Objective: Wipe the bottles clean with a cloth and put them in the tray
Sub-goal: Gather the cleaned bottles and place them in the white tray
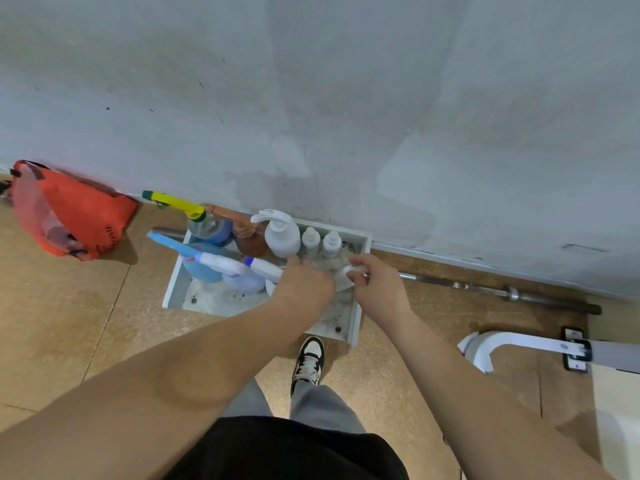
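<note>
Red bag (69,209): slumped on the brown floor against the grey wall, well off to the left of both hands.
White tray (172,285): a shallow, stained tray on the floor at the foot of the wall, under both hands.
Yellow-nozzle bottle (195,220): stands in the tray's far left corner, beyond and left of the left hand.
Blue spray bottle (202,268): in the tray on the near side of the yellow-nozzle bottle, its long blue trigger pointing left.
Pale spray bottle (244,280): just left of the left hand, beside the blue one.
Brown bottle (249,240): upright near the tray's far wall, beyond the left hand.
White spray bottle (266,268): held over the tray; only its white and blue head shows, sticking out left of the left hand.
White pump bottle (282,235): upright just beyond the left hand.
Left hand (304,282): palm down, fingers curled over the white spray bottle, gripping it.
Two small white bottles (321,241): side by side near the far wall, beyond the gap between the hands.
Cloth (353,270): white, bunched between the hands and against the held bottle.
Right hand (377,289): fingers closed, pinching the cloth.
Metal bar (502,291): lies along the wall, right of the right hand.
</note>
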Demonstrator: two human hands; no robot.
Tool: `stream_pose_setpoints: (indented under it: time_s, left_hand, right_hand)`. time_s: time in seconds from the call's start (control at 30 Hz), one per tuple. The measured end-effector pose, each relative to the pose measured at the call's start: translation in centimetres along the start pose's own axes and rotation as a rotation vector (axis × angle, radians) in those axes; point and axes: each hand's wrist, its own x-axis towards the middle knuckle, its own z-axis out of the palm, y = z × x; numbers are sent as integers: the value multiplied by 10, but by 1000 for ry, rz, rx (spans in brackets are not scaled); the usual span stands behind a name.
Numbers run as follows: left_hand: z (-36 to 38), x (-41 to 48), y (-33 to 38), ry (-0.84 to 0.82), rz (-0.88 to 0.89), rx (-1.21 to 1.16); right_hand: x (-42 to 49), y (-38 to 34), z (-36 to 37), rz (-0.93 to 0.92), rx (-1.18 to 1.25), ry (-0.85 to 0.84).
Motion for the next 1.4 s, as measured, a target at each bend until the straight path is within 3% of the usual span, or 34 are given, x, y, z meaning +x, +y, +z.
stream_pose_setpoints:
  time_s: [0.1, 0.27, 0.4, 0.67, 0.77, 0.97, 1.23, 1.4]
  left_hand:
    - [-4, 8, 0, 95, -37, -15]
    - [-7, 32, -3, -82, -15, -33]
    - [-10, 33, -7, -105, 75, -45]
    - [-45, -6, -61, 93, 38, -741]
    - [-52, -20, -78, 128, -65, -928]
    - [-64, -33, -90, 77, -120, -1108]
    - [-73, -36, -90, 81, -245, -1103]
    - [-74, -31, -88, -6, -296, -1187]
  right_hand:
    - [-10, 5, -8, 39, 137, 56]
    - [-20, 11, -13, 129, 313, 191]
    - [-24, 17, -20, 159, 431, 231]
    - [-37, 16, -50, 193, 876, 170]
    - [-46, 11, -56, 158, 1023, 157]
    - [-53, -10, -55, 147, 971, 183]
    - [-42, -31, -55, 230, 947, 255]
    - [-32, -49, -54, 138, 726, 251]
